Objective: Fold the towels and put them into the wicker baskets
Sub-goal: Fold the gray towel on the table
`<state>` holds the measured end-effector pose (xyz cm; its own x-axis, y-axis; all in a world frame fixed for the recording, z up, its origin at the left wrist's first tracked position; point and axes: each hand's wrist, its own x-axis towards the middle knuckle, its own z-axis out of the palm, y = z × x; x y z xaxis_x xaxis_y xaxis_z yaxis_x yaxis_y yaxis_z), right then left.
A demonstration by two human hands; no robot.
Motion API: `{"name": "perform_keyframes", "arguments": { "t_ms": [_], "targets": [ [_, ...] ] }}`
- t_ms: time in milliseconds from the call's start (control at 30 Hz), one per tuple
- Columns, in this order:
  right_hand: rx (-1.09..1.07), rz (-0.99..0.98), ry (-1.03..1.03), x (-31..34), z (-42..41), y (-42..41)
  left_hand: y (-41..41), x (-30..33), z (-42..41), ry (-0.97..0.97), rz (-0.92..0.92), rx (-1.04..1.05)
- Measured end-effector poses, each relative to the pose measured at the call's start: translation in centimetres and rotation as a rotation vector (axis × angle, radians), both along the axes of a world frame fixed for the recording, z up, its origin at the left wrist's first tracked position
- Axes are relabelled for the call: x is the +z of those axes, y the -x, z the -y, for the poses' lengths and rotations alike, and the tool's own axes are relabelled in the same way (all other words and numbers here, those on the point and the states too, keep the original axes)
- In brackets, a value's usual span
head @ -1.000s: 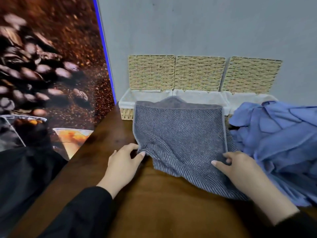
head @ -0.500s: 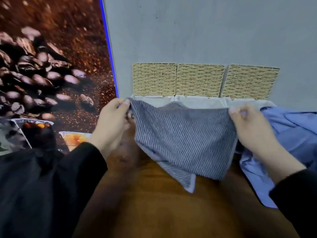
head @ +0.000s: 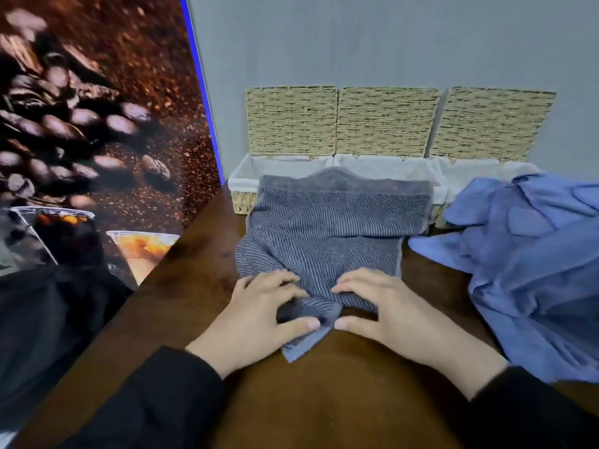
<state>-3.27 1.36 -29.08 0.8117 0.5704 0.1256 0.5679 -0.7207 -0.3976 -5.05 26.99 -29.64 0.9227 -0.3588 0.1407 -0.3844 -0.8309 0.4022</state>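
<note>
Both hands low on brown desk, side by side. Left hand pinches near edge of grey towel between thumb and fingers. Right hand pinches same edge, thumb under fold. Rest of towel lies past hands, far edge against wicker baskets. Blue towels heaped right of right hand.
</note>
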Motion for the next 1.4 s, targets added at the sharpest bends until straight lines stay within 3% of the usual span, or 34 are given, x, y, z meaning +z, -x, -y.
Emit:
{"name": "perform_keyframes", "arguments": {
  "t_ms": [67, 167, 333, 467, 600, 800, 1000, 1100, 1167, 1300, 1333, 1400],
  "targets": [
    [-0.012, -0.017, 0.099, -0.7, -0.4, -0.3, 0.0, -0.4, -0.2, -0.118, -0.052, -0.041],
    [-0.029, 0.112, 0.138, -1.0, -1.2, -0.4, -0.2, -0.8, -0.2, -0.08, -0.002, -0.023],
    [-0.095, 0.371, 0.113, -1.3, -3.8, -0.1, 0.3, -0.7, 0.1, 0.016, 0.295, -0.022],
    [-0.217, 0.334, -0.083, -0.4, -4.9, -0.2, 0.8, -0.6, 1.0, -0.07, 0.288, 0.009],
    [-0.215, 0.27, -0.116, 1.1, -5.9, 0.2, 0.3, -0.4, 1.5, 0.065, 0.438, 0.076],
    [-0.134, 0.257, -0.066, 2.2, -4.2, 1.0, 0.6, 3.0, 1.6, 0.458, 0.26, 0.053],
    [-0.36, 0.423, -0.086, 3.1, -3.8, 2.0, 1.2, 6.1, 1.5, 0.398, 0.159, 0.079],
    [-0.384, 0.471, -0.06, 5.5, -3.2, 2.5, 1.6, 7.3, 1.0, 0.229, 0.154, 0.071],
    [-0.364, 0.489, 0.021, 6.9, -3.0, 3.1, 1.8, 8.0, 0.9, 0.15, 0.208, 0.098],
    [-0.417, 0.351, 0.355, 8.7, -2.1, 3.7, 1.9, 10.2, 0.4, 0.294, 0.296, 0.16],
    [-0.431, 0.336, 0.346, 9.0, -1.7, 3.7, 1.9, 10.8, 0.0, 0.333, 0.308, 0.171],
    [-0.415, 0.215, 0.016, 9.4, -0.6, 3.9, 2.0, 11.8, -0.8, 0.396, 0.288, 0.184]
  ]
}}
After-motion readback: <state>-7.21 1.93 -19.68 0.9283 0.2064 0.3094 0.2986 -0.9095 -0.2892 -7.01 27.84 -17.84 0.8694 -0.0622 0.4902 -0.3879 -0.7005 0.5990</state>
